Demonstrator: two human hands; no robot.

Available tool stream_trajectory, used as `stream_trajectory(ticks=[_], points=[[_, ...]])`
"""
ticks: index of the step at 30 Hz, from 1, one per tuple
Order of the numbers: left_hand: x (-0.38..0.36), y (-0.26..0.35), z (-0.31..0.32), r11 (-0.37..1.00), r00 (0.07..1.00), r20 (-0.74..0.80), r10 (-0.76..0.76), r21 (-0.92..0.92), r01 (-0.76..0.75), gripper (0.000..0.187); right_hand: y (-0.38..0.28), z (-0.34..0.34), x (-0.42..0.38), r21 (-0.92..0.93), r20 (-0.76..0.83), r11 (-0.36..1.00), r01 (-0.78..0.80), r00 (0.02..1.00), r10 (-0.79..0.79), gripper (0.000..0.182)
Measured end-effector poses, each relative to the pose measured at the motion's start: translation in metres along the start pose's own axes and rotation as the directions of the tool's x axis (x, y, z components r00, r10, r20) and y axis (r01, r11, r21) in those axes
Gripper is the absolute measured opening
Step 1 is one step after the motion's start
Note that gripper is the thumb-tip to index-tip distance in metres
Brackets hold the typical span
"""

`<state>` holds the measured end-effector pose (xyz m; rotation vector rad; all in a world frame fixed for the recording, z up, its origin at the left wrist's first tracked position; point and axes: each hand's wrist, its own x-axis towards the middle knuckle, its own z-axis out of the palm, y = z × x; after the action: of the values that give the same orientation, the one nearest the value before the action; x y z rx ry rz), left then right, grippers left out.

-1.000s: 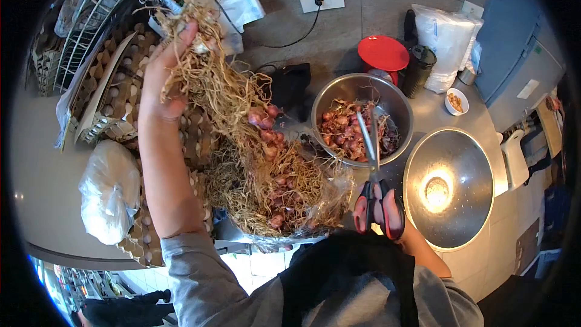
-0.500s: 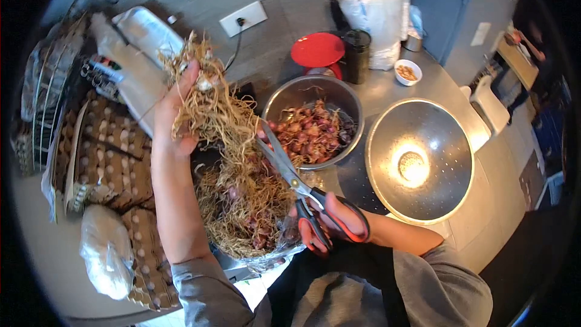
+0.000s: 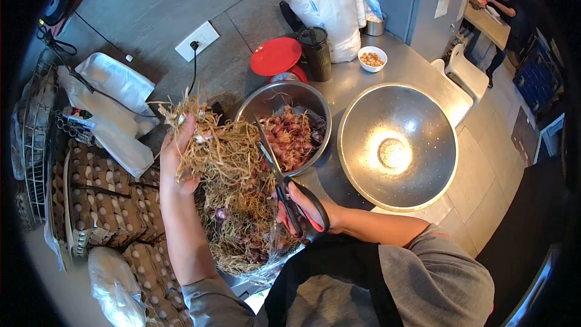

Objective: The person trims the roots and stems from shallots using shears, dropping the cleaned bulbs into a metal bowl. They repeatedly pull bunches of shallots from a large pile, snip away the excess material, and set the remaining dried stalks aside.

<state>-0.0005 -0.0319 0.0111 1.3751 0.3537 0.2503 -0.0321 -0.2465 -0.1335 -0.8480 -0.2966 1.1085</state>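
Above the heap, left hand (image 3: 177,158) grips shallot stalks (image 3: 221,154); right hand (image 3: 302,209) clasps scissors (image 3: 275,166) alongside.

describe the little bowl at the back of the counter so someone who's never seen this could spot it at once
Start at the big perforated metal colander on the steel counter, then look past its far rim toward the white sack. Just right of the sack's base sits a small white bowl; unlike the steel bowl of shallots, it is tiny, white, and holds pale brown bits.
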Motion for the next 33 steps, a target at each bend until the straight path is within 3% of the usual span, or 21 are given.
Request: stream_trajectory(ticks=[5,9,14,20,23,27,28,29,31,32,33], points=[[-0.012,-0.015,-0.017,1.000,1.000,0.003,-0.028,0.012,0.028,0.044,0.004,-0.006,0.014,0.044,-0.009,0.999,0.026,1.000,-0.026,0.068],[-0.036,-0.016,-0.002,0.990,0.998,-0.066,-0.006,0.142,0.015,0.041,-0.006,-0.002,0.018,0.146,-0.048,0.988,-0.053,0.997,0.060,0.067],[-0.031,-0.034,-0.022,0.997,0.997,-0.063,-0.040,0.062,0.044,0.041,-0.007,-0.002,0.023,0.211,-0.047,0.978,0.008,0.999,0.002,0.065],[-0.027,-0.027,-0.029,0.998,0.999,-0.030,-0.019,0.061,0.021,0.040,0.001,0.002,0.021,0.168,-0.111,0.976,0.137,0.987,-0.119,0.058],[-0.021,-0.024,-0.030,1.000,0.997,-0.080,0.010,-0.001,-0.010,0.038,0.003,-0.006,0.014,0.105,-0.044,0.992,0.072,0.997,-0.068,0.064],[-0.015,-0.019,-0.040,1.000,1.000,-0.008,0.000,-0.023,-0.001,0.037,0.008,-0.010,0.014,0.045,-0.010,0.997,0.060,0.998,-0.060,0.066],[-0.016,-0.019,-0.042,0.999,0.999,-0.018,0.030,-0.015,-0.030,0.036,0.009,-0.011,0.015,0.063,0.007,0.997,0.049,0.999,-0.050,0.067],[-0.016,-0.023,-0.047,0.972,0.967,0.119,0.226,0.044,-0.232,0.038,0.009,-0.012,0.015,0.081,0.023,0.996,0.039,0.999,-0.041,0.068],[-0.014,-0.035,-0.065,0.790,0.740,0.406,0.536,0.069,-0.609,0.042,0.007,-0.014,0.016,0.081,0.035,0.997,0.017,0.999,-0.020,0.070],[-0.011,-0.032,-0.072,0.898,0.897,0.249,0.365,0.160,-0.410,0.042,0.006,-0.015,0.016,0.083,0.040,0.997,0.006,0.999,-0.010,0.070],[-0.008,-0.030,-0.079,0.968,0.984,0.071,0.165,0.178,-0.176,0.042,0.006,-0.016,0.018,0.092,0.034,0.996,0.009,0.999,-0.012,0.067]])
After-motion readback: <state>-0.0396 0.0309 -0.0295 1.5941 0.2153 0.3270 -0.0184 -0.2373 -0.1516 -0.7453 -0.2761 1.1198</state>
